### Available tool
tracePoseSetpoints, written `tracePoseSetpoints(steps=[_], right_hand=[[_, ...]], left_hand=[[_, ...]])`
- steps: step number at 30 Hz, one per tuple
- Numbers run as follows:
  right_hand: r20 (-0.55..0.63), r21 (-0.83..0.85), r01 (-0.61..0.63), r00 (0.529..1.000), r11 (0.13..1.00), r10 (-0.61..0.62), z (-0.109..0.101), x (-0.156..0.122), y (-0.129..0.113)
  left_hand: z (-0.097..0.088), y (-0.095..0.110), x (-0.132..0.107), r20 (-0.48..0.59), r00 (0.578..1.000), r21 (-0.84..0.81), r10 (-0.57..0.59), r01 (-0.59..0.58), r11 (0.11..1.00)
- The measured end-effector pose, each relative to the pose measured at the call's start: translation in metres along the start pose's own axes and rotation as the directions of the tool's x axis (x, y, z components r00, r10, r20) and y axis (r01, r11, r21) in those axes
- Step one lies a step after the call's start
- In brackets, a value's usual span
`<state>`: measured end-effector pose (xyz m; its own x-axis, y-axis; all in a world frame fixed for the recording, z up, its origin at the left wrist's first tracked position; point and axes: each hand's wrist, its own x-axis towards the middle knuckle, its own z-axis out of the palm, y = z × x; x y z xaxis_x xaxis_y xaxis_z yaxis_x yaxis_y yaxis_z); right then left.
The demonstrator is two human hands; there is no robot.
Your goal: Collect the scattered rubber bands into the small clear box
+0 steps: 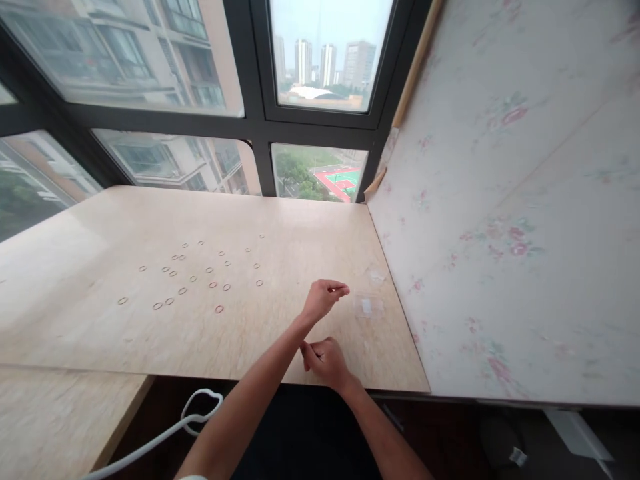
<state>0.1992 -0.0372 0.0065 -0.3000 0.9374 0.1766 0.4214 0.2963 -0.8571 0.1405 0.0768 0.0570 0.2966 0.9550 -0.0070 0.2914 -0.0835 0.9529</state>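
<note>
My left hand [324,300] reaches over the pale marble-patterned sill, its fingertips pinched together close to a clear plastic box [377,305]. Whatever may be between those fingertips is too small to make out. Below it, near the sill's front edge, my right hand [327,360] is closed, fingers curled in; its contents are hidden. The left forearm passes just beside the right fingers. To the left of both hands, several thin rings, like small elastic bands, lie scattered; a reddish ring [219,309] is among the nearest, and another ring [259,283] lies toward the hands.
A crumpled clear plastic piece [375,274] lies behind the box, by the flowered wall [500,267]. Dark-framed windows [260,127] rise behind the sill [280,227]. A white cable [165,430] loops below the front edge at left.
</note>
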Motion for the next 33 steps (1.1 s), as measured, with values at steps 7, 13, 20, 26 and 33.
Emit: tracePoseSetpoints(steps=[7, 13, 20, 26, 33], right_hand=[[-0.018, 0.042, -0.028, 0.999, 0.999, 0.029, -0.003, 0.001, 0.003], [0.010, 0.033, -0.038, 0.999, 0.999, 0.037, -0.003, 0.000, 0.001], [0.040, 0.076, -0.073, 0.997, 0.994, 0.070, -0.003, -0.002, 0.001], [0.098, 0.262, -0.280, 0.960, 0.924, 0.263, -0.005, 0.013, -0.002], [0.101, 0.215, -0.031, 0.995, 0.976, 0.009, 0.004, 0.085, -0.055]], left_hand=[[0.035, 0.003, 0.033, 0.155, 0.976, 0.371, 0.156, -0.204, 0.906], [0.026, -0.014, 0.030, 0.064, 0.983, 0.343, 0.169, -0.181, 0.922], [-0.031, -0.056, -0.004, -0.302, 0.934, 0.264, 0.193, -0.112, 0.958], [-0.061, -0.079, -0.046, -0.385, 0.896, 0.287, 0.221, -0.111, 0.952], [-0.062, -0.086, -0.056, -0.324, 0.926, 0.224, 0.194, -0.124, 0.967]])
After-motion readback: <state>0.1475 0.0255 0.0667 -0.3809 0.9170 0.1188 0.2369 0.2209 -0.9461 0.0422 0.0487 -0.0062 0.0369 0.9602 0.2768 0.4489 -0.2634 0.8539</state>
